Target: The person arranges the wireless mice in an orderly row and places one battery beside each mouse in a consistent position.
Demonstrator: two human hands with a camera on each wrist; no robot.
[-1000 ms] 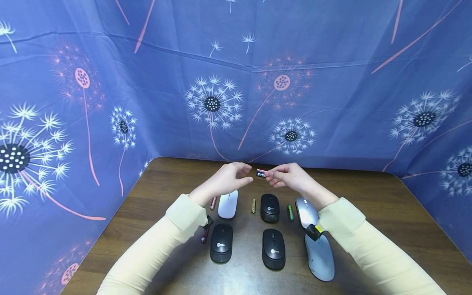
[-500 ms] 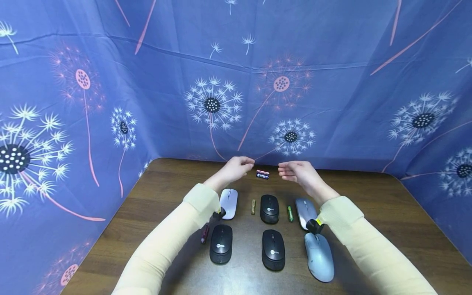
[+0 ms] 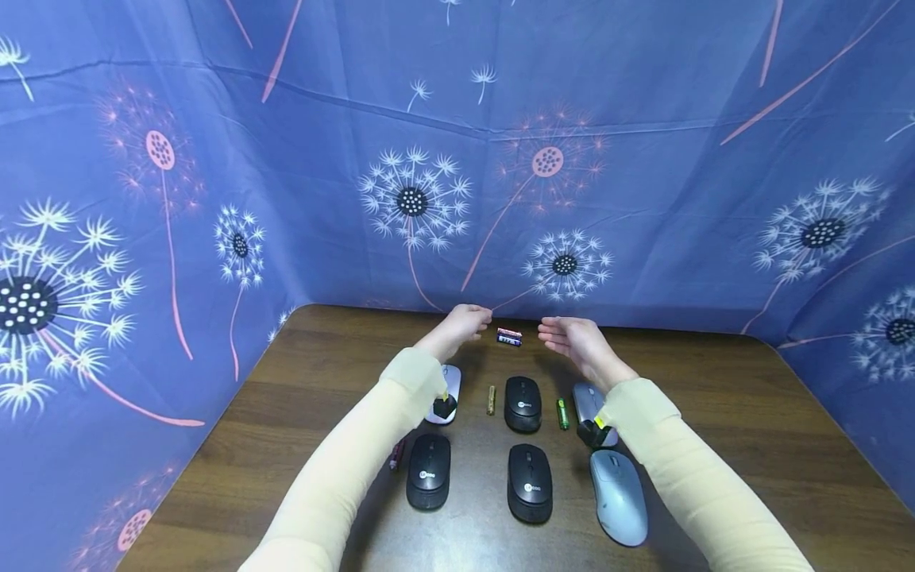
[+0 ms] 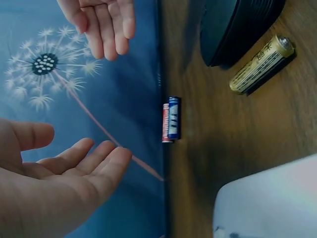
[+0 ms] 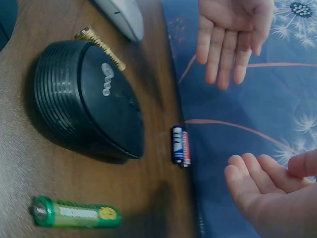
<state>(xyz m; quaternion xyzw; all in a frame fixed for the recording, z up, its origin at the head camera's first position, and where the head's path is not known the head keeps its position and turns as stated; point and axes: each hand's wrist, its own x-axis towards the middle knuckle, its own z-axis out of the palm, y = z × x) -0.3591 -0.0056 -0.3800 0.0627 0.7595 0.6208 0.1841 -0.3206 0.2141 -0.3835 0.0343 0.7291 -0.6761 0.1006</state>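
Observation:
Side by side near the table's back edge lie a blue battery (image 3: 509, 342) and a red battery (image 3: 510, 332). My left hand (image 3: 461, 326) is just left of the pair, holding nothing, its fingers extended in the left wrist view. On the other side, my right hand (image 3: 577, 342) hovers with straight fingers, apart from the batteries. Both palms face inward in the wrist views. Closer to me, a gold battery (image 3: 491, 400) lies left of a black mouse (image 3: 523, 403), and a green battery (image 3: 562, 414) lies to its right.
Two more black mice, one at left (image 3: 429, 472) and one in the middle (image 3: 530, 483), lie nearer me. A white mouse (image 3: 452, 381) is partly under my left wrist. A grey mouse (image 3: 586, 397) and a light blue mouse (image 3: 619, 497) are at right. A dark red battery (image 3: 396, 454) shows at left.
My right hand has left the right end of the battery pair, moved right and straightened its fingers. My left forearm has swung right and the left hand has shifted slightly forward.

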